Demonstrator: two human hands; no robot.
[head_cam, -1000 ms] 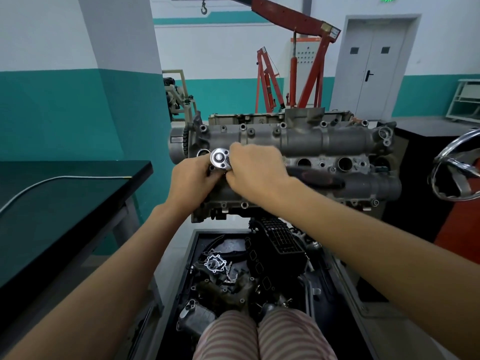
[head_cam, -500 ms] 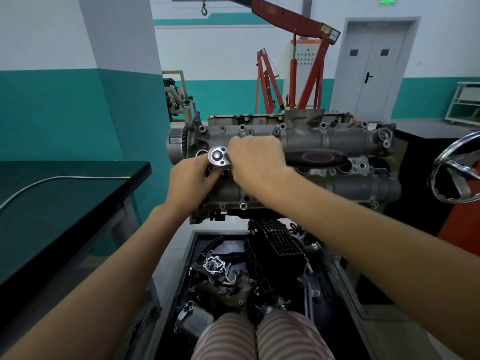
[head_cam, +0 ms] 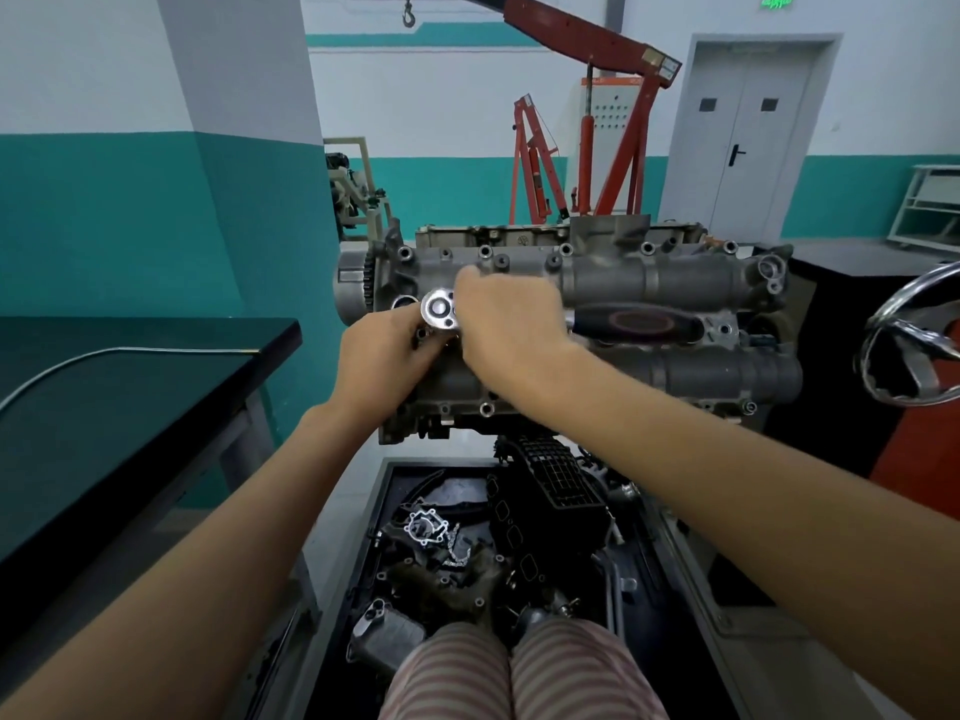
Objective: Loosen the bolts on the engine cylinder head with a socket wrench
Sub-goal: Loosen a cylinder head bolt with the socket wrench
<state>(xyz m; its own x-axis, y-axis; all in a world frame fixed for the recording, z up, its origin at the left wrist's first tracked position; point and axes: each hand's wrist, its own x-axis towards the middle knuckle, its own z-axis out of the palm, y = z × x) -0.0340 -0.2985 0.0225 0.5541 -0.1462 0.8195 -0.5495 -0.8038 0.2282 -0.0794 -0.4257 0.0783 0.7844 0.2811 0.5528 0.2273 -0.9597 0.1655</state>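
The engine cylinder head (head_cam: pixel 649 283) sits straight ahead, a long grey cast-metal block with two rounded housings running its length, dull and grimy, with bolts (head_cam: pixel 648 247) dotted along its upper edge. Across it lies the socket wrench (head_cam: pixel 636 322): a bright round chrome head at the left end, a black handle with a red oval inset stretching right. The right hand (head_cam: pixel 511 324) is curled over the shaft just beside the chrome head, gripping it. The left hand (head_cam: pixel 387 353) is curled beneath the head, fingers around the socket area; exactly what they pinch is hidden. Below, a parts tray (head_cam: pixel 379 511) holds loose engine pieces.
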